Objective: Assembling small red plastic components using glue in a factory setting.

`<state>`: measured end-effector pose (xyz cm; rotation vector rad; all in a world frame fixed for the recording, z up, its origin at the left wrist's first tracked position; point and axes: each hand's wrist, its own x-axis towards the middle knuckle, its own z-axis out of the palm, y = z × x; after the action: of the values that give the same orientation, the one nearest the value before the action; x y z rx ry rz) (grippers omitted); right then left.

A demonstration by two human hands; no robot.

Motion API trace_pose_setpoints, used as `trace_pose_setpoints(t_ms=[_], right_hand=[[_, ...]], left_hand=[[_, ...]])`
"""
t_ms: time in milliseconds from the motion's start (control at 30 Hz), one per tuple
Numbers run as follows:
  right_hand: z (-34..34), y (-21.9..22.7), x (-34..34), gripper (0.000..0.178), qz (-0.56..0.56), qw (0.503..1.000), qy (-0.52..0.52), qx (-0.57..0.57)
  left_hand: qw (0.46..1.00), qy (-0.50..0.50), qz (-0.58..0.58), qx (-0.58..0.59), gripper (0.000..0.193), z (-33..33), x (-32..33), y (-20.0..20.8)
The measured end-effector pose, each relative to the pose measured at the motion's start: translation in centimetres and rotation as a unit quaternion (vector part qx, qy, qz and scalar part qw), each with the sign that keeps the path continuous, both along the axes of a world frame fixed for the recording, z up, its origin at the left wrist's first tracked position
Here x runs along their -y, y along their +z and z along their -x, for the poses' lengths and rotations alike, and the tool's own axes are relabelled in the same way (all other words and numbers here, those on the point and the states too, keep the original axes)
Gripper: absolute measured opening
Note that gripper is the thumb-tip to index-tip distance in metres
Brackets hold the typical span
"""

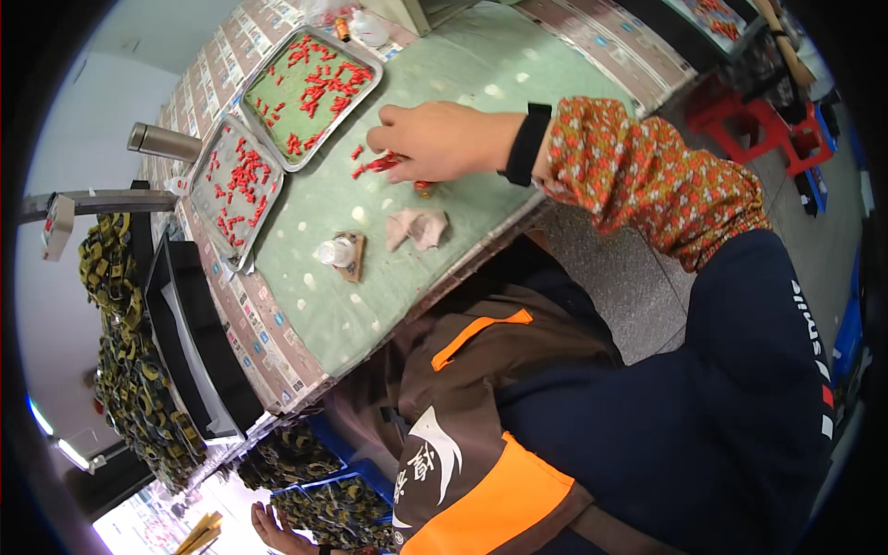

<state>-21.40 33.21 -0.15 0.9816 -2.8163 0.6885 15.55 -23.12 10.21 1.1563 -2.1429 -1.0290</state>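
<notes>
My right hand [439, 139], in a flowered sleeve with a black wristband, reaches over the green tabletop. Its fingers are bent down and closed around some small red pieces [382, 164]. Beside the fingertips lie a few more loose red pieces [358, 152]. Under the wrist a small red and gold item [424, 188] partly shows. Low at the left edge, my left hand [276, 531] hangs away from the table with its fingers apart, holding nothing I can see.
Two metal trays [280, 165] of red pieces stand at the far left, near a steel flask [165, 142]. A crumpled cloth [418, 228] and a clear bottle [339, 252] lie nearer. Beyond the table's left edge are a black bin [199, 342] and piled yellow-black parts [139, 370]. Red stools [758, 129] stand right.
</notes>
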Motion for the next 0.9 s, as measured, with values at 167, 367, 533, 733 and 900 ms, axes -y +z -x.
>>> trace_pose_setpoints(t_ms=[167,367,533,733,900], right_hand=[[-0.5,1.0,-3.5,0.039,0.087,0.995,-0.038,0.019],[-3.4,-0.1,-9.4,0.029,0.129,0.984,-0.122,-0.022],[-6.2,-2.9,-13.0,0.022,0.128,0.979,-0.145,-0.067],[-6.3,-5.4,-14.0,0.02,0.215,0.968,-0.114,-0.067],[-6.2,-5.4,-14.4,0.022,0.255,0.959,-0.122,-0.036]], left_hand=[[1.0,-0.013,0.008,0.001,0.05,-0.4,-0.2,0.1],[0.999,-0.037,0.025,0.0,0.051,-0.8,-0.4,-0.1],[0.998,-0.052,0.026,0.01,0.05,-0.1,0.8,0.2],[0.998,-0.058,0.03,0.022,0.049,-0.3,1.6,0.6],[0.998,-0.043,0.041,0.029,0.045,-0.5,1.8,0.3]])
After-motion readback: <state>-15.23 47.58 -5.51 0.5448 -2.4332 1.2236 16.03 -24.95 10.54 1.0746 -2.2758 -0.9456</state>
